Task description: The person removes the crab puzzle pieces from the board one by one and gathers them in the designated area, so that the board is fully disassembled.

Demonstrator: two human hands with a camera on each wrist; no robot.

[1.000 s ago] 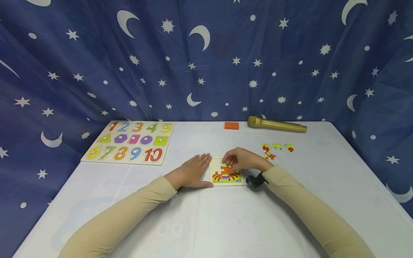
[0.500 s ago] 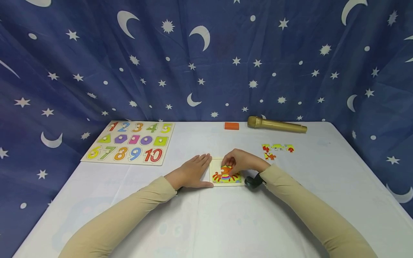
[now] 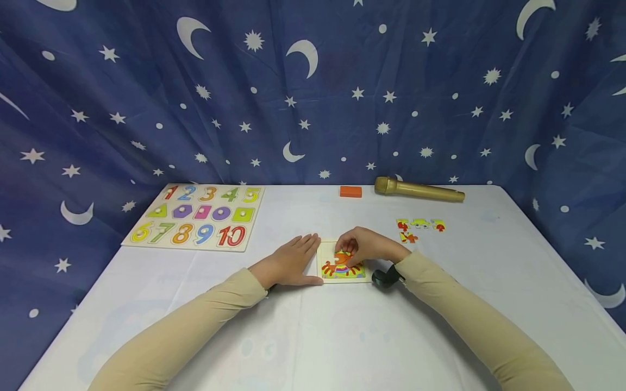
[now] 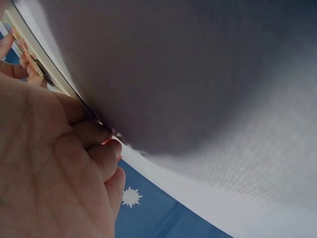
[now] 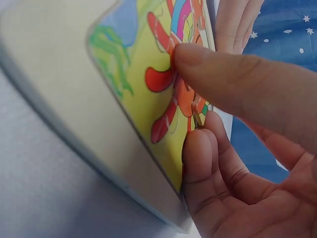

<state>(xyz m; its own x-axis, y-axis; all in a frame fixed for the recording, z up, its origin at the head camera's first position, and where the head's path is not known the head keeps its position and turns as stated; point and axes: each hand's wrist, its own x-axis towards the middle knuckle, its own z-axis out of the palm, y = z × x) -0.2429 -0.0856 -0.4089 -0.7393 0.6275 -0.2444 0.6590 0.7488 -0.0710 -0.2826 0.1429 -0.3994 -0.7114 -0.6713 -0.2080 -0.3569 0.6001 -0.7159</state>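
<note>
A small square wooden puzzle board [image 3: 344,281] lies at the middle of the table, its lower part filled with a red crab picture [image 3: 337,270]. My left hand [image 3: 289,262] lies flat with straight fingers along the board's left edge, fingertips and thumb at the frame. Over the board's upper right, my right hand [image 3: 368,244] pinches an orange puzzle piece [image 5: 184,101] down at the picture. In the right wrist view the thumb [image 5: 223,74] lies on its face and the curled fingers are at its edge. The board's upper left recess is bare.
Several loose puzzle pieces [image 3: 420,223] lie right of the board. A number puzzle board [image 3: 235,248] is at the back left. Along the back edge lie an orange block [image 3: 350,191] and a gold microphone [image 3: 420,190]. A starry blue curtain [image 3: 342,70] hangs behind.
My right hand has shifted slightly toward me, bringing the orange piece down against the crab picture, and then stays almost still. The left hand has not moved.
</note>
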